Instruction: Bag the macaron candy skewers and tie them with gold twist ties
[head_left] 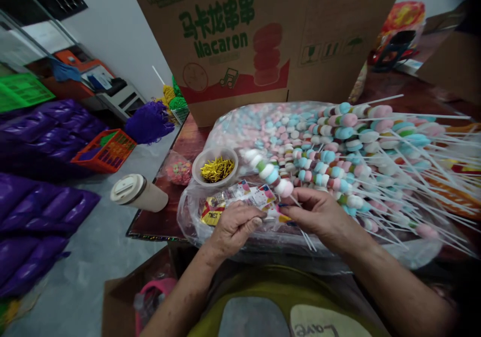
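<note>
Near the middle of the head view, a marshmallow skewer (268,172) with white, green, blue and pink pieces tilts up to the left. My right hand (325,219) pinches its white stick just below the lowest pink piece. To the left, my left hand (237,226) is closed, thumb against fingers, beside printed plastic wrappers (259,195); what it grips is hidden. Several more marshmallow skewers (334,169) lie piled on a clear plastic bag (225,126) to the right. Gold twist ties (217,169) fill a white bowl (196,171) behind my left hand.
A tall cardboard box (285,89) stands at the back of the dark red table (165,216). A lidded cup (150,196) leans out at the left edge. Purple bags (33,216) and an orange basket (107,151) are on the floor at left.
</note>
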A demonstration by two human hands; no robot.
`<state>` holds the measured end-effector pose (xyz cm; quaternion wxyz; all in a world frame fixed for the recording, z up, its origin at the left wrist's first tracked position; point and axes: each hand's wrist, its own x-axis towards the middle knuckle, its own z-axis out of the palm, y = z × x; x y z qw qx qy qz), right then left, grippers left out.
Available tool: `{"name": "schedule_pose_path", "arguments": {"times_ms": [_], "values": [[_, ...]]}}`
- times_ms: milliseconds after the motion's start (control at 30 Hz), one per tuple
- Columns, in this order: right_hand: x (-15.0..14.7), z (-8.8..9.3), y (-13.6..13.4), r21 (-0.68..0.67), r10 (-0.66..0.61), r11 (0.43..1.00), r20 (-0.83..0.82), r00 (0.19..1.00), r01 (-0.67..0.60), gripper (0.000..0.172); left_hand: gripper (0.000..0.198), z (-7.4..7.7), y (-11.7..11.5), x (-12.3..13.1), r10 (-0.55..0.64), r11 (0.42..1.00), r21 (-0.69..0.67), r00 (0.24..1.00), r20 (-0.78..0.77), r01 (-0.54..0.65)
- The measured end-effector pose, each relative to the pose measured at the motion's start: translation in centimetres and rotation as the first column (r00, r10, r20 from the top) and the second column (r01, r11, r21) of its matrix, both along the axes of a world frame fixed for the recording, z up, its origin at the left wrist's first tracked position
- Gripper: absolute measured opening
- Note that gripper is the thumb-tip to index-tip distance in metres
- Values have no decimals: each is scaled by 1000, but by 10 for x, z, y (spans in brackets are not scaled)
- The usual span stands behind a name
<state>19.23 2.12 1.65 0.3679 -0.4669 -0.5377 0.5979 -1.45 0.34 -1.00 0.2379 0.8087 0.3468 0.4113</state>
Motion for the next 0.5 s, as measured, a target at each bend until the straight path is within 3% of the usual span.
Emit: {"name": "schedule_pose_path", "arguments": {"times_ms": [133,300,400,500], "values": [[-1,-13,3,153,-126,983,197,972,97,25,19,1,-7,-9,53,998,24,998,33,-54],[53,-2,-8,346,-230,932,333,914,108,23,22,1,-8,-23,52,998,-36,999,14,-51],[89,7,-21,504,-249,863,491,835,-40,18,24,2,-5,-27,41,999,-36,999,13,-40],[108,13,-28,627,-238,717,631,738,-304,25,25,5,-2,-27,32,999,-27,999,-14,-33]]}}
